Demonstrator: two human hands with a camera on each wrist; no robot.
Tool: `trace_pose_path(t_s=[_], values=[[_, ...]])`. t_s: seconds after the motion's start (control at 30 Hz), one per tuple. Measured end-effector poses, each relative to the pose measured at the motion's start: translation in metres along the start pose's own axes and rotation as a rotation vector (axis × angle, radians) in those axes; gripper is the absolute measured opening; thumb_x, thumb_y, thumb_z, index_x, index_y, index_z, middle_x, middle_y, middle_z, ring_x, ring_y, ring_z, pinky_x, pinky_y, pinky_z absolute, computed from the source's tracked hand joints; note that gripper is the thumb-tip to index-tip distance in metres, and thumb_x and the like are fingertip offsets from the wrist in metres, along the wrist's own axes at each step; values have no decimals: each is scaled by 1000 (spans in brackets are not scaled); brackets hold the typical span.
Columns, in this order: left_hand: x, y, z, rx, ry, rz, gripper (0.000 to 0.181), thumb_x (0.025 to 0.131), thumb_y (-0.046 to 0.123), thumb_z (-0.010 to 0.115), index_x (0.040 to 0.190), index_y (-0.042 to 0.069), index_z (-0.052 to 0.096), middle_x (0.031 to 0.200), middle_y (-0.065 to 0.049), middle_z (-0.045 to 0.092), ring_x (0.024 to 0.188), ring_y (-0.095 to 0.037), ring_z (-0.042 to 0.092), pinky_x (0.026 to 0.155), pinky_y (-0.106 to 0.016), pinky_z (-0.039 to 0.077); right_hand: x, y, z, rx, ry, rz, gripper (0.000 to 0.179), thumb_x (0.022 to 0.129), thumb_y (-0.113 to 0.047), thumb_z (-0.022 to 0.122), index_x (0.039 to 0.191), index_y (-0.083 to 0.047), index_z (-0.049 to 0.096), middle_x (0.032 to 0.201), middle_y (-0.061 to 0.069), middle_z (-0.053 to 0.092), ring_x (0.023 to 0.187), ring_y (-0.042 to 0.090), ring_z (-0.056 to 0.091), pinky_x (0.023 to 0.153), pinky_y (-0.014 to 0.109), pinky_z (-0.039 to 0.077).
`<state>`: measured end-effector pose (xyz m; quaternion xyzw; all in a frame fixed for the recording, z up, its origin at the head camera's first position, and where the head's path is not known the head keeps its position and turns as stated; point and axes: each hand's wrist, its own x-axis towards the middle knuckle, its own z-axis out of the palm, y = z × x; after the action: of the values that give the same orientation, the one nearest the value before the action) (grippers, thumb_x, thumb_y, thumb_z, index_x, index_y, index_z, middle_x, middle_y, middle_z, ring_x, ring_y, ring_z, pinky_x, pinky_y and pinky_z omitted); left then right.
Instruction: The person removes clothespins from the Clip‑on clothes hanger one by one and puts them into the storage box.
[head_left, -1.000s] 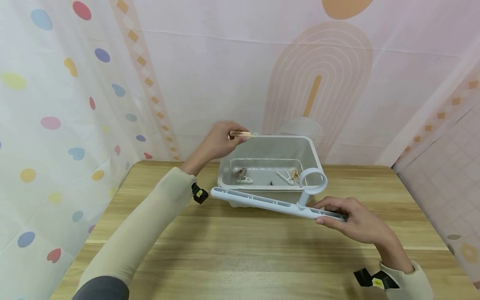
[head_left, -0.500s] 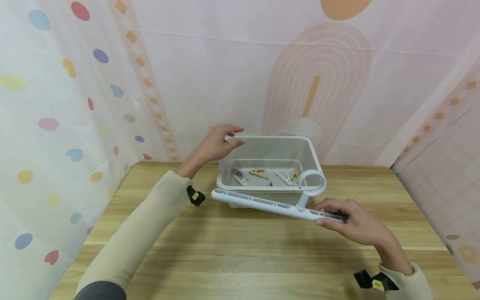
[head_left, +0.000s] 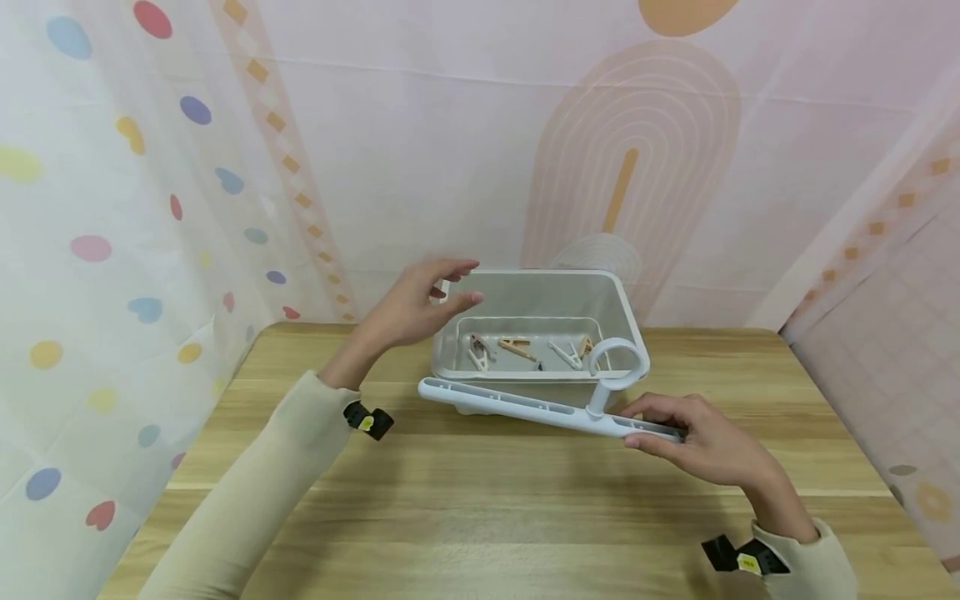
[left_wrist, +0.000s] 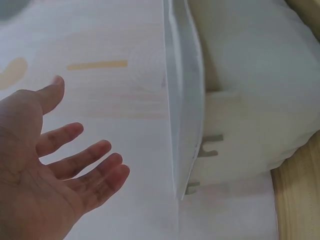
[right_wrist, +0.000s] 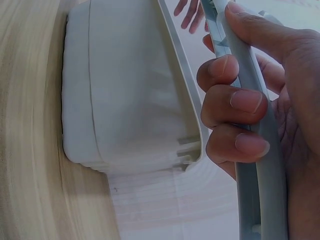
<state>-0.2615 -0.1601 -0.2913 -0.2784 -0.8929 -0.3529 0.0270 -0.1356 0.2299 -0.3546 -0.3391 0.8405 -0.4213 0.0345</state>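
My right hand grips one end of a pale blue clothes hanger, a slotted bar with a ring on a short stem. In the right wrist view, my fingers curl round the hanger. The bar slants in front of a white plastic bin. Inside the bin lie several clothespins, among them a tan clothespin and a white clothespin. At the bin's left rear corner is my left hand, holding nothing, with fingers apart. The left wrist view shows that hand beside the bin's rim.
The bin stands near the back of a wooden table. A patterned curtain hangs behind the table, and dotted cloth covers the left side.
One second ago my left hand pinched a tan clothespin over the bin; it let go, and that clothespin now lies inside. The left hand has drawn back leftward. My right hand stays nearly still.
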Motion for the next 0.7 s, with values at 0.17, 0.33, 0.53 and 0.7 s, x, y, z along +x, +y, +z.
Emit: trace_pose_path(t_s=[0.17, 0.33, 0.53, 0.7], values=[[-15, 4, 4, 10, -14, 41, 58, 102, 35, 66, 153, 15, 48, 150, -8, 56, 134, -27, 55, 101, -44, 52, 1, 1, 0, -4, -2, 14, 23, 95, -9, 73, 112, -24, 70, 74, -10, 64, 61, -4, 45, 53, 20, 41], [-30, 9, 7, -2, 1, 79, 58, 101, 31, 67, 153, 16, 48, 146, -10, 58, 131, -27, 56, 100, -45, 52, 2, 2, 1, -10, -12, 36, 22, 96, -12, 73, 113, -24, 70, 74, -12, 63, 61, -3, 45, 54, 21, 42], [-49, 17, 16, -16, 28, 124, 59, 98, 29, 72, 151, 15, 50, 147, -6, 59, 127, -25, 56, 99, -43, 53, 3, 4, 2, -14, -20, 56, 21, 96, -14, 72, 113, -26, 70, 72, -13, 60, 61, -3, 44, 54, 21, 41], [-62, 21, 26, -35, 55, 161, 60, 96, 27, 74, 151, 17, 52, 145, -2, 60, 127, -20, 58, 97, -41, 54, 4, 5, 2, -30, -15, 50, 20, 96, -15, 73, 112, -27, 70, 70, -15, 54, 60, -3, 42, 54, 21, 40]])
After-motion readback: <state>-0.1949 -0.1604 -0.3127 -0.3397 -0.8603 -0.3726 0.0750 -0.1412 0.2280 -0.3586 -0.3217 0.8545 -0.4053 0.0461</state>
